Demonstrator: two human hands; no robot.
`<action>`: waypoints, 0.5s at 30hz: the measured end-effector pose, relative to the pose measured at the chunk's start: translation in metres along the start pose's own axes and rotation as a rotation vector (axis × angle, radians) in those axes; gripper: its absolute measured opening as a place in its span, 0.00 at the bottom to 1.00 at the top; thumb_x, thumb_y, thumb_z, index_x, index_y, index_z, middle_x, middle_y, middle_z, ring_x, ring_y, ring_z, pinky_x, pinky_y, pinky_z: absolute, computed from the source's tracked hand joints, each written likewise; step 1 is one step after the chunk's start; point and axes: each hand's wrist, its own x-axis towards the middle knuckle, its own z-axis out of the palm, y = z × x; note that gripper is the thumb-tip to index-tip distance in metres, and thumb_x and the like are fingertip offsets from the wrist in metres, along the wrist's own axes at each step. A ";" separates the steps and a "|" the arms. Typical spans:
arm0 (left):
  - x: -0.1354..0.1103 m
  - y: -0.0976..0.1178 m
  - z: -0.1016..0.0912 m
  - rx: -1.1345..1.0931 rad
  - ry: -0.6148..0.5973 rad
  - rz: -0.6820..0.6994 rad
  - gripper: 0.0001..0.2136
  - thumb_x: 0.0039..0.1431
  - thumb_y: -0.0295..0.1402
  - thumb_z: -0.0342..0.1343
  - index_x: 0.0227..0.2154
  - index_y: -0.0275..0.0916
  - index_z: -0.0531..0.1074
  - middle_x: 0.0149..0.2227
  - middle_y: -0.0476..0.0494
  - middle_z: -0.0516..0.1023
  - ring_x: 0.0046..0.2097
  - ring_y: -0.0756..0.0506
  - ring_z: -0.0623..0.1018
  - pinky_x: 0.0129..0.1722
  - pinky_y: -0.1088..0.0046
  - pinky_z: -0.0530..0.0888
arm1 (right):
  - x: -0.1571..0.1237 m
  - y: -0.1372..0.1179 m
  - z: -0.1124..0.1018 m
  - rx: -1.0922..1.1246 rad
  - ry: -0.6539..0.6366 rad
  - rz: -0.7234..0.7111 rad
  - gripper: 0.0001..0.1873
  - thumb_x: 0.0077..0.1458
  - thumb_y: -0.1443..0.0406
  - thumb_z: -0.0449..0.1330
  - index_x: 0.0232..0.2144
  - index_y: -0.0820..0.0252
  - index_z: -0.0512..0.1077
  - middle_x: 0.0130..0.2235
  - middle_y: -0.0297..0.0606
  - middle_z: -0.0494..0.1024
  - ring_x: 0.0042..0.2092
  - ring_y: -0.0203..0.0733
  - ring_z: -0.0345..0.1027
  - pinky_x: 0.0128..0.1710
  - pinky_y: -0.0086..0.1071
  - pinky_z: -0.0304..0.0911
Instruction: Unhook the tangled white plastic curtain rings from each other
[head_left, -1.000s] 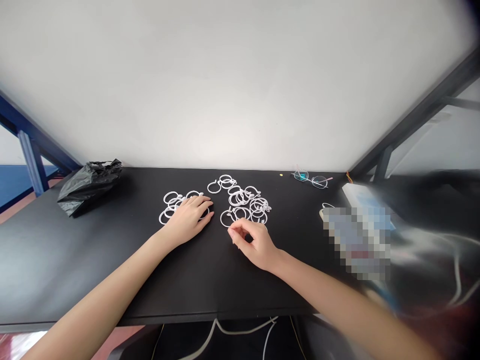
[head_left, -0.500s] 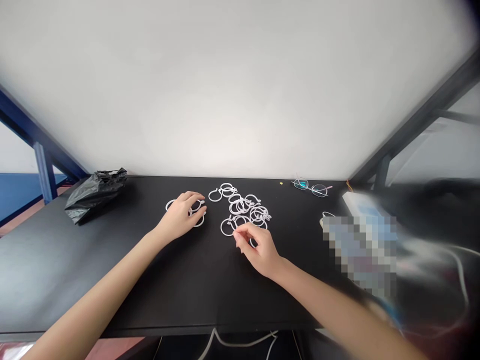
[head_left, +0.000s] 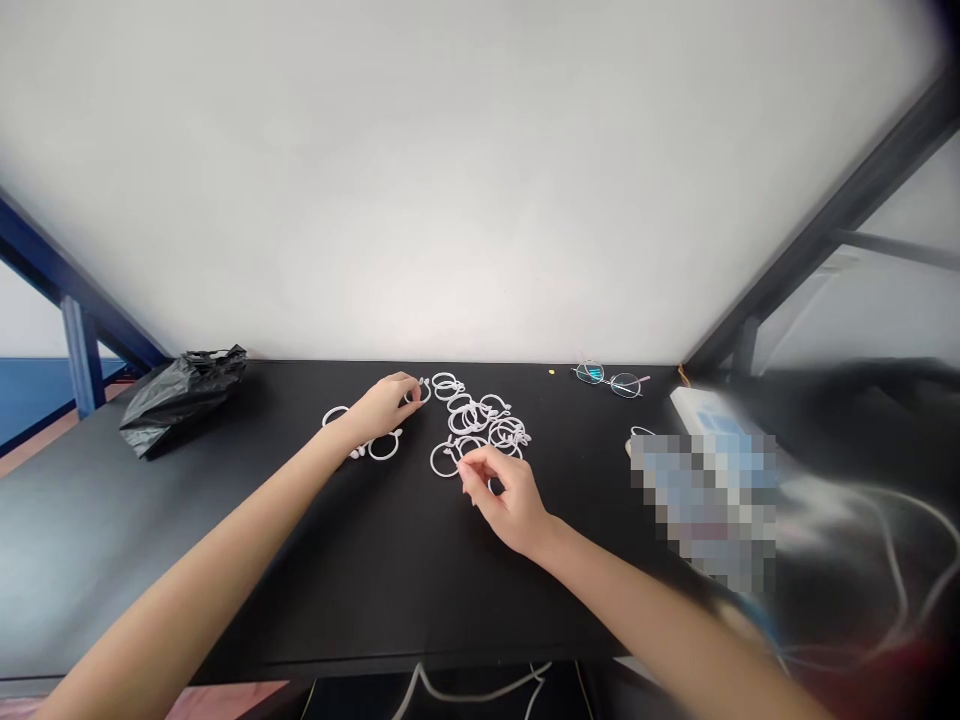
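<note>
1. Lots of white rings point(head_left: 478, 417) with little knobs lie on a black worktop point(head_left: 360, 580). They are in two groups. The bigger group is in the middle, a bit to the right, and many of its rings lie over each other.
2. The smaller group is on the left. The left wrist and arm hide some of it. One ring point(head_left: 384, 459) in this group lies in plain sight, just below the left hand.
3. The left hand point(head_left: 388, 404) is up near the back of the rings. Its thumb and finger curve around one side of a single ring point(head_left: 428, 396). I cannot tell if they pinch it or only touch it.
4. The right hand point(head_left: 511, 500) is at the front of the big group. Its thumb and pointing finger meet at the tips, right by the edge of a ring point(head_left: 434, 465). I cannot tell if there is something in the pinch. A bit of white shows behind the fingers.
5. A crumpled black bag point(head_left: 184, 398) sits far over on the left.
6. A pair of glasses point(head_left: 609, 380) lies near the back, to the right of the rings. A tiny yellow bit point(head_left: 551, 372) is beside it.
7. A white and blue box point(head_left: 705, 412) is on the right, partly covered by blurry squares.
</note>
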 end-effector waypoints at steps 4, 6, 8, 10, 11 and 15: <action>-0.023 0.032 -0.015 -0.289 0.079 -0.047 0.11 0.62 0.43 0.51 0.32 0.40 0.68 0.47 0.39 0.77 0.52 0.41 0.75 0.49 0.63 0.74 | 0.001 0.003 0.000 0.114 0.088 0.092 0.07 0.61 0.61 0.56 0.36 0.59 0.70 0.28 0.33 0.72 0.25 0.33 0.67 0.26 0.29 0.66; -0.036 0.052 -0.018 -0.638 -0.031 -0.032 0.11 0.62 0.42 0.54 0.32 0.40 0.66 0.51 0.38 0.77 0.54 0.40 0.75 0.51 0.61 0.74 | 0.005 0.004 -0.001 0.248 0.126 0.198 0.13 0.60 0.59 0.58 0.45 0.59 0.69 0.30 0.34 0.73 0.26 0.33 0.69 0.24 0.28 0.67; -0.047 0.066 -0.016 -0.889 -0.213 -0.017 0.09 0.61 0.39 0.56 0.32 0.39 0.65 0.51 0.37 0.77 0.52 0.40 0.77 0.51 0.59 0.74 | 0.010 0.004 -0.004 0.394 0.125 0.328 0.19 0.57 0.56 0.61 0.46 0.59 0.69 0.32 0.35 0.74 0.25 0.33 0.69 0.22 0.28 0.68; -0.054 0.072 -0.012 -1.029 -0.312 -0.012 0.09 0.60 0.36 0.59 0.32 0.38 0.65 0.51 0.37 0.78 0.51 0.41 0.77 0.50 0.59 0.74 | 0.015 0.003 -0.007 0.483 0.098 0.433 0.17 0.53 0.54 0.64 0.39 0.61 0.73 0.29 0.34 0.75 0.25 0.33 0.69 0.21 0.28 0.68; -0.057 0.072 -0.010 -1.069 -0.339 -0.012 0.08 0.60 0.34 0.60 0.33 0.38 0.65 0.50 0.37 0.78 0.51 0.41 0.77 0.50 0.60 0.73 | 0.017 0.001 -0.008 0.504 0.085 0.464 0.16 0.52 0.54 0.65 0.34 0.61 0.74 0.27 0.33 0.74 0.24 0.33 0.68 0.21 0.28 0.69; -0.063 0.066 -0.005 -1.142 -0.396 -0.016 0.15 0.62 0.31 0.58 0.50 0.41 0.64 0.50 0.38 0.77 0.50 0.44 0.78 0.49 0.64 0.74 | 0.020 -0.004 -0.012 0.531 0.026 0.504 0.15 0.51 0.55 0.66 0.27 0.62 0.74 0.24 0.32 0.74 0.23 0.32 0.69 0.22 0.28 0.70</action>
